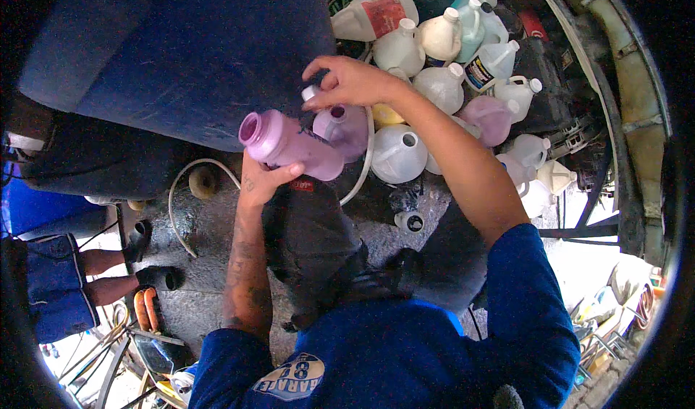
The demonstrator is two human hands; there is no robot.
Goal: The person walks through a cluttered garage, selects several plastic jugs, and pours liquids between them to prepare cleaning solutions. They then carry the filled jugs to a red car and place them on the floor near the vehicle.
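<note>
My left hand point(264, 179) is wrapped round the lower side of a wide-mouthed pink plastic bottle point(295, 147), which tilts to the left with its uncapped mouth showing. Above and to the right, my right hand point(353, 83) has its fingers curled round a small white cap point(310, 93). Just below that hand stands a jug with purple liquid point(350, 129), its neck uncovered, partly hidden behind the bottle. An open whitish jug point(399, 154) sits to the right, under my right forearm.
A big blue drum point(181, 54) fills the upper left. Several capped jugs point(439, 87) crowd the right side. A pale hose point(174, 210) loops over the dark floor. A small white container point(410, 222) is near my knees. Another person's legs point(108, 290) are at far left.
</note>
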